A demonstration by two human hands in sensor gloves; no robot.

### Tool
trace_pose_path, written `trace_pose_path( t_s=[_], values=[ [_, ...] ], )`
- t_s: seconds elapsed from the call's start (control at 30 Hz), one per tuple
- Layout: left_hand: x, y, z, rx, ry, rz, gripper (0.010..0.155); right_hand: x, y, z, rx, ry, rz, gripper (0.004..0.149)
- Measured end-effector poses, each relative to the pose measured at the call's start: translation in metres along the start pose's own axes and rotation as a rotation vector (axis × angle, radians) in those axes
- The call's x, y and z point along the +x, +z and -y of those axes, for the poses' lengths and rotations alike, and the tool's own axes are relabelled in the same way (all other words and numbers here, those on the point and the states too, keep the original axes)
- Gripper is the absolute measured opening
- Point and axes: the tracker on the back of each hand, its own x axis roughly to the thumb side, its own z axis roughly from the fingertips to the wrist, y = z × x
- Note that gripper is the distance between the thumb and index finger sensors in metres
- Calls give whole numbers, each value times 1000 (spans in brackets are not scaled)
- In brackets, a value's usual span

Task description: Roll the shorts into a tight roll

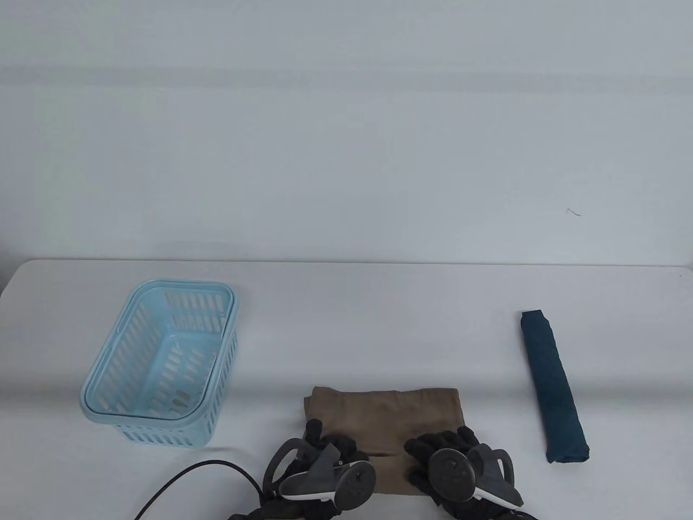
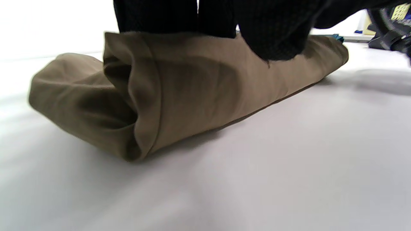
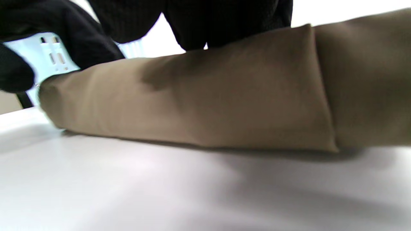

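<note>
I've got both hands, left (image 1: 325, 460) and right (image 1: 449, 460), fingers pressing down on the shorts (image 1: 387, 414) at the desk's (image 1: 346, 325) front edge.

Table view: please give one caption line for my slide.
Both gloved hands, left hand and right hand, press on tan shorts between a blue basket and a teal roll.

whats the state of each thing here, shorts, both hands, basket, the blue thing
tan shorts: partly rolled at the near edge, far part flat on the table
left hand: fingers press down on the roll
right hand: fingers press down on the roll
light blue basket: upright, nothing visible inside
dark teal roll: already rolled, lying apart on the table
black cable: loose on the table near the left hand
</note>
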Motion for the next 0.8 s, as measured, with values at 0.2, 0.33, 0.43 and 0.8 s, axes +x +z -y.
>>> trace_pose_path(
  t_s=[0.2, 0.33, 0.43, 0.8],
  values=[
    [-1, -9, 16, -81, -36, -22, 77, 0, -8, -20, 178, 84, -2, 77],
    [-1, -12, 25, -86, -38, -22, 78, 1, -10, -25, 155, 95, -12, 72],
    [-2, -13, 24, -69, -39, -21, 74, 1, -11, -21, 135, 65, -26, 67],
    [-16, -8, 9, -68, 197, -2, 60, -14, -12, -14, 233, -277, -96, 58]
  ],
)
